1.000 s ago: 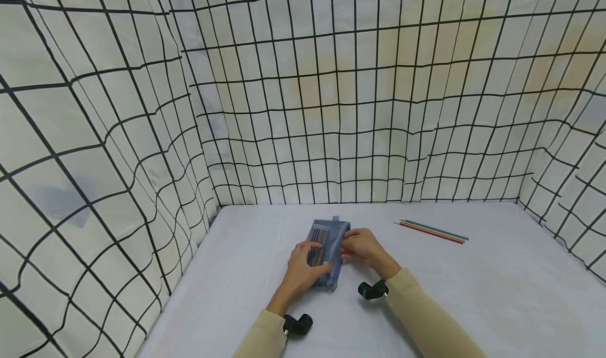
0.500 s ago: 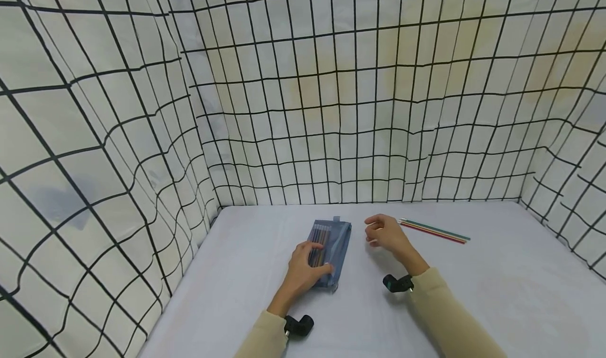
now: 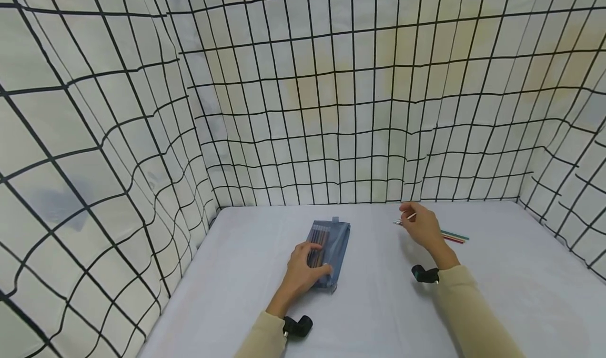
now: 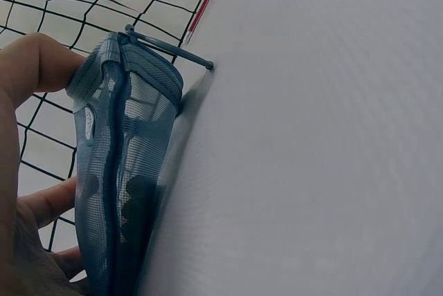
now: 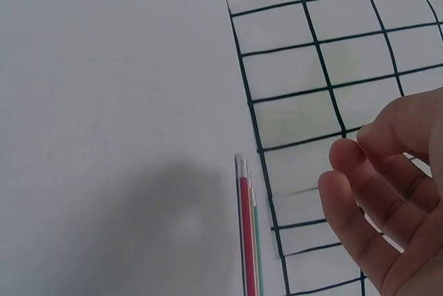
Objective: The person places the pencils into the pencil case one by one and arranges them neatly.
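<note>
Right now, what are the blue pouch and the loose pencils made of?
The pouch looks like matte mesh fabric, maybe nylon, because a fine see-through grid shows. The loose pencils look smooth and evenly coloured, so painted wood or plastic; I can't tell which.

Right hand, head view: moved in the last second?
Yes. Against the table, the right hand has gone from the blue pouch rightward and toward the far edge, now overlapping the pencils in view.

Head view above; wrist views close, apparently tilted.
</note>
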`<state>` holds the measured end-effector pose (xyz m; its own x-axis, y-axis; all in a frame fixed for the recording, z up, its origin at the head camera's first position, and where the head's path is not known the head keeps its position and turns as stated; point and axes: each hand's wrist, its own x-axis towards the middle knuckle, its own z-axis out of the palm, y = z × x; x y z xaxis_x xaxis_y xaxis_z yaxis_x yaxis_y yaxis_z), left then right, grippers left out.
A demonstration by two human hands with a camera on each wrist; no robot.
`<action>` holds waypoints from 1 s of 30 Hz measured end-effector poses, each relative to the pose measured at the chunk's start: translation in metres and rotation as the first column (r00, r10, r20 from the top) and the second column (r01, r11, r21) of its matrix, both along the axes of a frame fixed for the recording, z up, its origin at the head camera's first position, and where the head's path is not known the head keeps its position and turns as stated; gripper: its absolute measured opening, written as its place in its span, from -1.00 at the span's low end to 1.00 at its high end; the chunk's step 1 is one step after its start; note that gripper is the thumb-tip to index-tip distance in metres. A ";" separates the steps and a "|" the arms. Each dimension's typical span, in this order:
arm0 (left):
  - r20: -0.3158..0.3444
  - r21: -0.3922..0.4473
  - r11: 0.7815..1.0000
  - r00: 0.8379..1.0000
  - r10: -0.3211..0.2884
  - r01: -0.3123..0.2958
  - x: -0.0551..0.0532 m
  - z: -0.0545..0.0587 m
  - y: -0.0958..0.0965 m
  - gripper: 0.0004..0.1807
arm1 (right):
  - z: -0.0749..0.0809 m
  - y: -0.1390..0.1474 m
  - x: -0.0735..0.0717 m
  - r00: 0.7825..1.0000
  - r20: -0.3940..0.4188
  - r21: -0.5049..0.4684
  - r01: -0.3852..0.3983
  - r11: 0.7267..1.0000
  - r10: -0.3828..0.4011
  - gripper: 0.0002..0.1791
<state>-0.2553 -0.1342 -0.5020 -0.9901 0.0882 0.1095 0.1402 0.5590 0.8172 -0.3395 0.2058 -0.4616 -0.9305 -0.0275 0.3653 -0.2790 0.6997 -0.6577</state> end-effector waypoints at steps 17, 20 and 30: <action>-0.004 0.004 1.000 1.000 0.000 0.000 0.000 0.001 0.000 -0.33 | -0.010 0.041 0.000 0.998 0.069 0.135 -0.015 0.991 0.006 -0.63; -0.009 0.009 1.000 1.000 -0.004 0.004 0.000 0.001 0.000 -0.34 | -0.010 0.045 0.001 0.994 0.105 0.165 -0.016 0.986 -0.002 -0.60; -0.003 0.006 1.000 1.000 0.003 -0.003 -0.002 -0.002 -0.001 -0.34 | -0.015 0.057 0.000 0.989 0.144 0.219 -0.042 0.975 0.011 -0.54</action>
<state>-0.2568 -0.1351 -0.5041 -0.9900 0.0844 0.1127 0.1406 0.5545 0.8202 -0.3394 0.2629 -0.4768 -0.9701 -0.1180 0.2123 -0.2146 0.8257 -0.5217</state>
